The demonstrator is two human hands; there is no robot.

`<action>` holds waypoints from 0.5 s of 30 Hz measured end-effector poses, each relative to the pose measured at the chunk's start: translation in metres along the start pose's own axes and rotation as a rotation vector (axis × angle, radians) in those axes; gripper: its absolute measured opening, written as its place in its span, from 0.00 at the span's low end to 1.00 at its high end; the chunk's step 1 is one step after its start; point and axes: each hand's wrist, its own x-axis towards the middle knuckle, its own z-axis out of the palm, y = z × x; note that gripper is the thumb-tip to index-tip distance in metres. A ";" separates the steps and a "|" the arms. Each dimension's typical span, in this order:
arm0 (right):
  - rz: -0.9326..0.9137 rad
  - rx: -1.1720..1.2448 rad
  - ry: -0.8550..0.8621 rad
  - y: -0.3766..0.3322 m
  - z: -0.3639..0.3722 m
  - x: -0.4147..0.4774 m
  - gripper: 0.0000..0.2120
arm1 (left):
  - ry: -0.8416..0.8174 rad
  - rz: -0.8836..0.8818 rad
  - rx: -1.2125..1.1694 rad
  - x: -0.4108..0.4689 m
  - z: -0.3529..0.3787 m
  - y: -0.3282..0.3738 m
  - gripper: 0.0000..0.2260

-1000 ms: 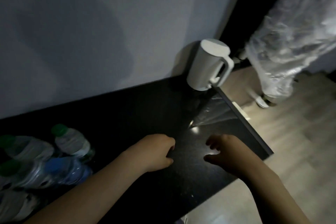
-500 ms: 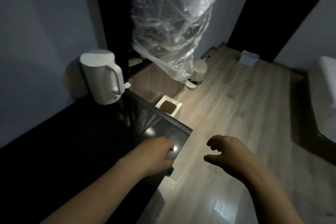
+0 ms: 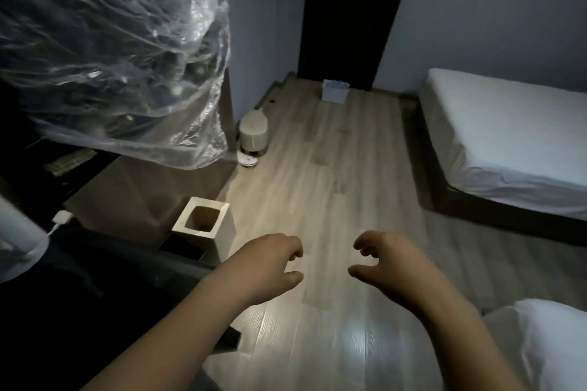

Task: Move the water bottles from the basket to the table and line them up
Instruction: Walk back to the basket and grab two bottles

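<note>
Left hand (image 3: pixel 270 267), right hand (image 3: pixel 392 267) loosely curled, empty — basket (image 3: pixel 335 94) seemingly by door (image 3: pixel 349 32).

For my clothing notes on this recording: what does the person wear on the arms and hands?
Nothing shows. The left forearm and right forearm are bare to the frame edge, without sleeves. The left hand and right hand wear no gloves, watch, rings or bracelets.
</note>
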 end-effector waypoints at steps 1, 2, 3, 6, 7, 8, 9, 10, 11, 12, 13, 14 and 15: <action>0.013 0.001 0.012 0.008 -0.005 0.008 0.21 | 0.000 0.016 -0.004 0.014 -0.001 0.004 0.15; 0.025 0.001 0.024 0.015 -0.011 0.016 0.21 | 0.000 0.031 -0.007 0.029 -0.003 0.007 0.15; 0.038 0.003 0.033 0.021 -0.016 0.026 0.21 | -0.002 0.045 -0.008 0.043 -0.004 0.010 0.15; 0.069 -0.004 0.046 0.036 -0.032 0.060 0.21 | -0.019 0.081 0.010 0.090 -0.011 0.011 0.15; 0.076 -0.012 0.049 0.040 -0.037 0.072 0.22 | -0.024 0.089 0.021 0.106 -0.014 0.010 0.15; 0.083 -0.022 0.053 0.044 -0.043 0.086 0.22 | -0.024 0.100 0.032 0.123 -0.017 0.009 0.15; 0.090 -0.029 0.058 0.047 -0.049 0.100 0.22 | -0.024 0.111 0.041 0.141 -0.021 0.007 0.15; 0.097 -0.034 0.062 0.049 -0.056 0.114 0.21 | -0.025 0.120 0.045 0.159 -0.027 0.005 0.15; 0.105 -0.035 0.066 0.051 -0.063 0.129 0.21 | -0.025 0.126 0.045 0.177 -0.033 0.003 0.15; 0.113 -0.034 0.069 0.052 -0.071 0.143 0.21 | -0.022 0.130 0.045 0.195 -0.040 0.002 0.15; 0.119 -0.034 0.069 0.052 -0.079 0.158 0.21 | -0.018 0.134 0.048 0.213 -0.048 -0.001 0.15; 0.122 -0.037 0.066 0.052 -0.087 0.173 0.21 | -0.016 0.138 0.055 0.231 -0.056 -0.003 0.15; 0.126 -0.042 0.062 0.051 -0.095 0.187 0.21 | -0.017 0.142 0.062 0.248 -0.064 -0.005 0.15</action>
